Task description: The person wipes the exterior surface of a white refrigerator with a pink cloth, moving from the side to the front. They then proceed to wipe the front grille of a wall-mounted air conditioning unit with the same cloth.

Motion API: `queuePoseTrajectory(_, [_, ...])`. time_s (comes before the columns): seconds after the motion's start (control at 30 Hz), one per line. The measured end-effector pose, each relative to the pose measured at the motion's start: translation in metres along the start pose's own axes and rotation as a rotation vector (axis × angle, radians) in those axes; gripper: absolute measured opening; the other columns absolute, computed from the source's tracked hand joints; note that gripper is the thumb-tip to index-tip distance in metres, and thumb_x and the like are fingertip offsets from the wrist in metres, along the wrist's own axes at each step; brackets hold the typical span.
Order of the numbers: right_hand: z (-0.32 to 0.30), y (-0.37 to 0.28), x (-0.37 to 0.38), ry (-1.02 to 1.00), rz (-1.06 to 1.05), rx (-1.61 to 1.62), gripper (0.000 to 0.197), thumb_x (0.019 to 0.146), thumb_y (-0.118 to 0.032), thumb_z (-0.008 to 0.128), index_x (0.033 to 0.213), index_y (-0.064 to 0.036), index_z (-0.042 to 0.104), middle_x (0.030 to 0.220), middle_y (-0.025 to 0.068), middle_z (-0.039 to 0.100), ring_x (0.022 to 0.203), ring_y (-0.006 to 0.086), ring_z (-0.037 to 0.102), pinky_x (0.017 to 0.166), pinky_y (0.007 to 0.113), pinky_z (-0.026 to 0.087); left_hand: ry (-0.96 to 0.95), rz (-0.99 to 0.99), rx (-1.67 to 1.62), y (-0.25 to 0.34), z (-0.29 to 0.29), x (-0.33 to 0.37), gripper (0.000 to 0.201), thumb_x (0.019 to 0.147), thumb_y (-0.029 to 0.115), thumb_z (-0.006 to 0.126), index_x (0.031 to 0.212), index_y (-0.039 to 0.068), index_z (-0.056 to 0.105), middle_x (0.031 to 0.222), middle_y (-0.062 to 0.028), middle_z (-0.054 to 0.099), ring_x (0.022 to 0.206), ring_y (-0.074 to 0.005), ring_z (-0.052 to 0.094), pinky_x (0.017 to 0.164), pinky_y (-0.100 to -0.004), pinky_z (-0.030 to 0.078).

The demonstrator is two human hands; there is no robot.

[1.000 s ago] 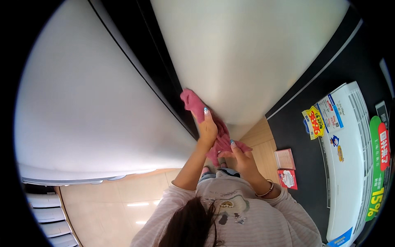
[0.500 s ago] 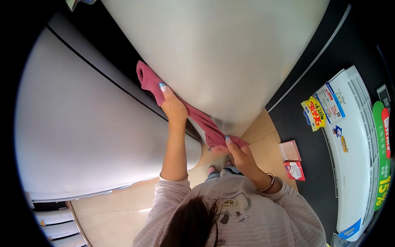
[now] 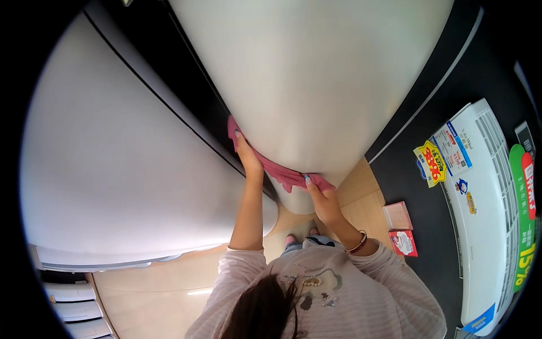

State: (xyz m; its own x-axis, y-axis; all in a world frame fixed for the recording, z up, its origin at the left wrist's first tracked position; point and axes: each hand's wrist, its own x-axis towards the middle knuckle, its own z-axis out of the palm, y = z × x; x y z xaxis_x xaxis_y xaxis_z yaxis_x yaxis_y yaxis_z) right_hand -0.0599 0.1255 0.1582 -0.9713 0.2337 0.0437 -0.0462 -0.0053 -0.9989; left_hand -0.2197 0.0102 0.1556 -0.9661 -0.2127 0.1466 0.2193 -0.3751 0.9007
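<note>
A pink cloth (image 3: 276, 169) is stretched between my two hands and lies against the rounded front of a tall white cabinet-like unit (image 3: 316, 85). My left hand (image 3: 248, 156) grips the cloth's far left end, at the unit's left edge beside a dark gap. Lower and to the right, my right hand (image 3: 323, 199) pinches the other end, thumb on top. Folds of the cloth hang below the stretch between the hands. The fingers behind the cloth are hidden on both hands.
A second tall pale unit (image 3: 124, 164) stands close on the left. On the right, a white air conditioner (image 3: 480, 209) with price tags hangs on a black panel (image 3: 423, 226), near small pink and red cards (image 3: 402, 243). Stacked white units (image 3: 76, 311) are at lower left.
My left hand has moved down and right along the white unit, bringing its end of the cloth along. The cloth now follows the unit's curved front more closely. My right hand has shifted slightly.
</note>
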Motion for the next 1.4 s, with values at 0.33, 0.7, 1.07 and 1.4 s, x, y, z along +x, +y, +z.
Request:
queuePoseTrajectory(0.33, [-0.032, -0.02, -0.01, 0.182, 0.093, 0.628, 0.022, 0.089, -0.018, 0.044, 0.1, 0.0008, 0.048, 0.095, 0.0137, 0.058, 0.08, 0.0245, 0.061, 0.07, 0.034, 0.051, 0.074, -0.078, 0.224, -0.024, -0.005, -0.073, 0.054, 0.094, 0.035, 0.024, 0.117, -0.01, 0.042, 0.121, -0.0156, 0.046, 0.111, -0.0214, 0.042, 0.095, -0.0275, 0.027])
queuePoseTrajectory(0.7, [-0.047, -0.149, 0.021, 0.007, -0.466, 0.69, 0.027, 0.092, -0.016, 0.037, 0.105, 0.0021, 0.052, 0.101, 0.0136, 0.058, 0.091, 0.0241, 0.058, 0.079, 0.036, 0.047, -0.091, 0.368, 0.357, 0.157, 0.069, -0.024, 0.056, 0.093, 0.037, 0.024, 0.096, -0.013, 0.051, 0.094, -0.0178, 0.058, 0.088, -0.022, 0.051, 0.082, -0.029, 0.037])
queuePoseTrajectory(1.07, [-0.046, -0.147, 0.025, -0.142, -0.299, 0.971, 0.03, 0.093, -0.017, 0.032, 0.111, 0.0002, 0.048, 0.11, 0.0141, 0.055, 0.101, 0.0269, 0.054, 0.088, 0.041, 0.042, -0.09, 0.404, 0.232, 0.171, 0.076, -0.002, 0.056, 0.093, 0.039, 0.024, 0.088, -0.009, 0.051, 0.088, -0.01, 0.056, 0.082, -0.0159, 0.048, 0.077, -0.0267, 0.037])
queuePoseTrajectory(1.4, [-0.038, -0.079, 0.015, -0.083, -0.061, 0.917, 0.032, 0.092, -0.014, 0.032, 0.121, -0.0024, 0.037, 0.121, 0.0135, 0.047, 0.11, 0.0284, 0.048, 0.092, 0.045, 0.039, -0.109, 0.166, 0.293, 0.079, 0.024, -0.007, 0.057, 0.094, 0.036, 0.021, 0.087, -0.01, 0.053, 0.085, -0.0126, 0.06, 0.078, -0.0188, 0.052, 0.076, -0.029, 0.039])
